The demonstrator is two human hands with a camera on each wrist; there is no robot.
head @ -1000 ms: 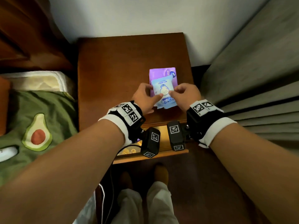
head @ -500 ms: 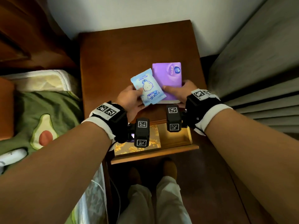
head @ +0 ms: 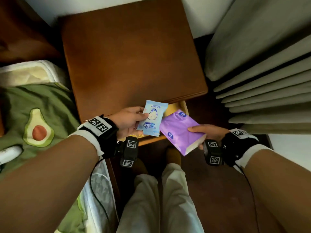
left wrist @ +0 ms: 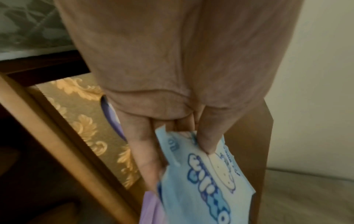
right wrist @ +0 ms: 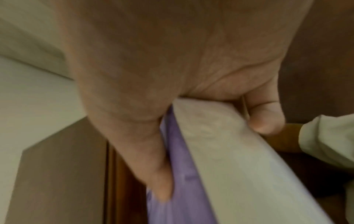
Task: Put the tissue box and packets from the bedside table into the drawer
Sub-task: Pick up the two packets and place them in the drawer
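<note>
My left hand [head: 129,120] pinches a light blue wipes packet [head: 152,118] with a cartoon print, thumb on top and fingers beneath, seen close in the left wrist view as the blue packet [left wrist: 206,181]. My right hand [head: 208,133] grips a purple tissue pack [head: 180,130] by its near end, thumb on the purple face; the purple pack [right wrist: 178,181] fills the right wrist view. Both are held in the air over the open drawer [head: 175,108], in front of the bare bedside table top [head: 131,56]. The drawer's floor has a gold-patterned liner [left wrist: 82,121].
A bed with a green avocado-print cover [head: 38,125] lies at the left. Grey curtains [head: 262,73] hang at the right. My legs in pale trousers [head: 158,199] stand right in front of the drawer front [head: 151,140].
Both hands lifted the packets off the table top and drew them back toward me, over the open drawer. The purple pack went from lying flat to tilted in my right hand.
</note>
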